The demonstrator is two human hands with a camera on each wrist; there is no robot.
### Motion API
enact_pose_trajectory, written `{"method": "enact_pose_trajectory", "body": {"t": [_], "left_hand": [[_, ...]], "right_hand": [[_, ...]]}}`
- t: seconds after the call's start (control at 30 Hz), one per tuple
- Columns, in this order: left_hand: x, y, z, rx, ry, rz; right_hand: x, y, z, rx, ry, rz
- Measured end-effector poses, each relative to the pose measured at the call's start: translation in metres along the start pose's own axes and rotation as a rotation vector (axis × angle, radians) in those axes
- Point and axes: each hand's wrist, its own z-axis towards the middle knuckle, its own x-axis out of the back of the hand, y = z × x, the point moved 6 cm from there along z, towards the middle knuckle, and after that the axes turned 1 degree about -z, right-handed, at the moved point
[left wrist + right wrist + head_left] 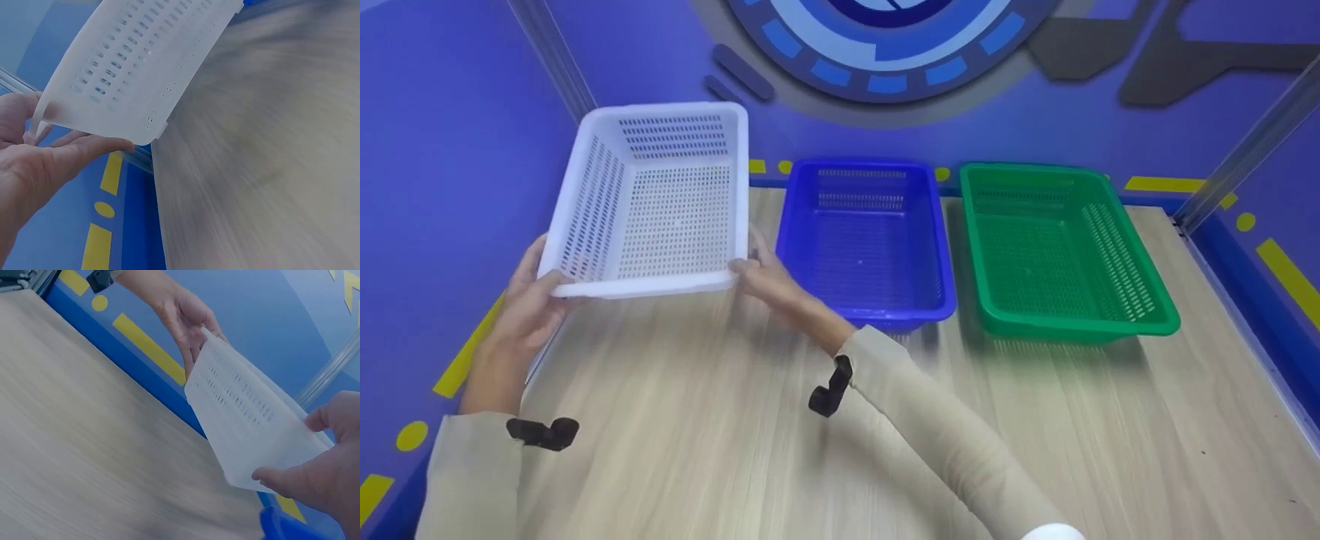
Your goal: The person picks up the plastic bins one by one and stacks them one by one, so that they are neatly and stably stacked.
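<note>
A white perforated plastic basket (pixel 679 217) is held up above the left part of the table, its open top tilted toward the head camera. At its near left corner my left hand (pixel 519 311) grips the rim, thumb over the edge and fingers beneath. My right hand (pixel 771 281) grips the near right corner the same way. Both wrist views show the side wall of the white basket (pixel 140 62) raised off the wood surface. In the right wrist view, the thumb and fingers of the right hand (pixel 332 461) lie on either side of the rim.
A blue basket (pixel 866 315) stands on the wooden table (pixel 675 450) right of the white one. Farther right is a green basket (pixel 1072 330). Blue panels (pixel 442 187) with yellow marks wall the table on its left, back and right, with metal posts (pixel 1252 150) at the corners.
</note>
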Motion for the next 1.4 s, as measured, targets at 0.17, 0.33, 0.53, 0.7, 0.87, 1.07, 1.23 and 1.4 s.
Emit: {"method": "enact_pose_trajectory", "body": {"t": [0.17,0.33,0.53,0.7,0.87,1.07,1.23,1.4], "left_hand": [[-0.018,0.008,0.002,-0.018,-0.014,-0.043],[-0.033,0.012,0.000,-0.038,-0.068,-0.067],[-0.032,0.017,-0.002,-0.032,-0.122,-0.060],[-0.032,0.022,0.001,-0.040,-0.156,0.052],[-0.032,0.019,0.004,-0.018,-0.157,0.235],[-0.028,0.016,0.007,-0.018,-0.177,0.275],[-0.028,0.014,0.009,-0.028,-0.210,0.288],[-0.029,0.014,0.011,-0.044,-0.231,0.333]], "right_hand": [[0.012,-0.014,0.004,0.046,0.014,0.042],[0.020,-0.023,0.001,0.126,-0.047,0.085],[0.020,-0.028,0.003,0.164,-0.108,0.078],[0.022,-0.027,0.007,0.179,-0.117,0.075],[0.027,-0.019,0.008,0.183,-0.109,0.130],[0.029,-0.015,0.008,0.191,-0.128,0.162],[0.034,-0.015,0.007,0.198,-0.130,0.178],[0.037,-0.016,0.007,0.203,-0.140,0.169]]}}
